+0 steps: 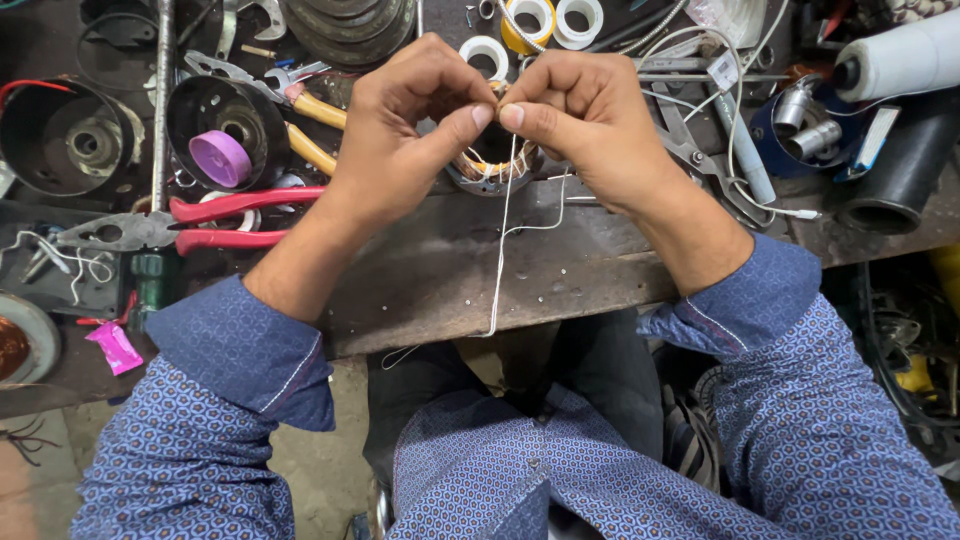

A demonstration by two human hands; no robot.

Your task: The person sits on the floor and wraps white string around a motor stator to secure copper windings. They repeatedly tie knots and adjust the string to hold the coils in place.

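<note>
My left hand point(405, 130) and my right hand point(585, 115) meet thumb to thumb over a small round motor stator point(493, 165) with copper windings, which rests on the dark worn bench point(450, 270). Both hands pinch a thin white thread point(501, 250) at the stator's top. From my fingers the thread hangs down across the bench and over its front edge. Most of the stator is hidden behind my fingers.
Red-handled pliers point(190, 225) lie left of my left wrist, yellow-handled pliers point(310, 125) behind them. A purple tape roll point(220, 158) sits in a black round housing. White and yellow tape rolls point(545, 20), scissors point(690, 140), a white thread cone point(900, 55) and black pipe point(905, 170) lie behind.
</note>
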